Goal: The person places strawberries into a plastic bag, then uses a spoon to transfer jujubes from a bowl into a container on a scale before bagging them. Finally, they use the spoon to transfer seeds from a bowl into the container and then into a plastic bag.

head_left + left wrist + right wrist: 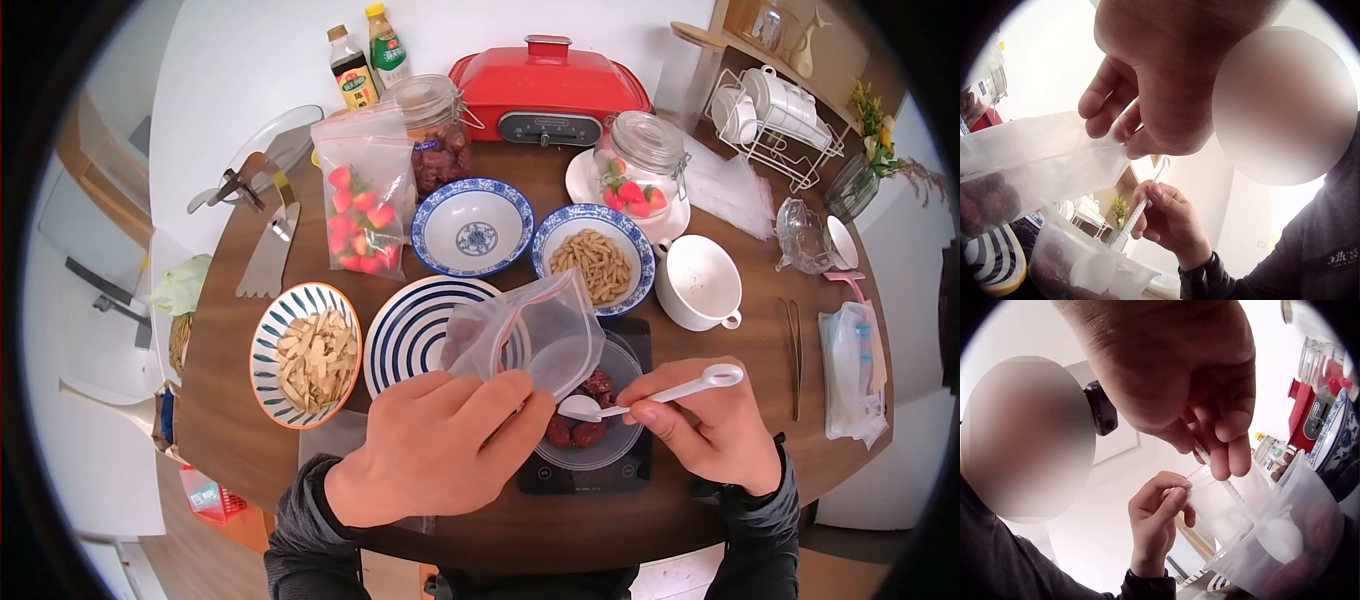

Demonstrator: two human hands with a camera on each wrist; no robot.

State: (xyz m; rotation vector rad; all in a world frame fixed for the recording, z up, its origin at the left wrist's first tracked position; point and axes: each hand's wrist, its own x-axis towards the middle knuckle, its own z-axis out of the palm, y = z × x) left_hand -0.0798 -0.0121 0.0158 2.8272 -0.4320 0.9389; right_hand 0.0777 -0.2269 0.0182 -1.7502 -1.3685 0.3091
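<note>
1. Left hand (440, 445), in the head view, pinches the mouth of a translucent zip-lock bag (562, 340); right hand (718, 425) holds a white plastic spoon (690, 386) between thumb and fingers. Between the hands, a clear plastic tub (590, 458) holds red dates (588, 433), and a blue-striped plate (385, 350) lies beyond the left hand.
2. From the left wrist, more dates weigh down the bag's far end, away from that hand's fingers. Its film looks limp and probably slippery; gripping near the seal seems best, with the sagging end supported.
3. From the right wrist, the spoon's ribbed handle runs down from the fingers to its bowl at the tub; whether it touches the dates I cannot tell. Light and stiff, it should hold well by those ribs. Thin-looking, the tub likely flexes and tips easily, so steady it at the rim.
</note>
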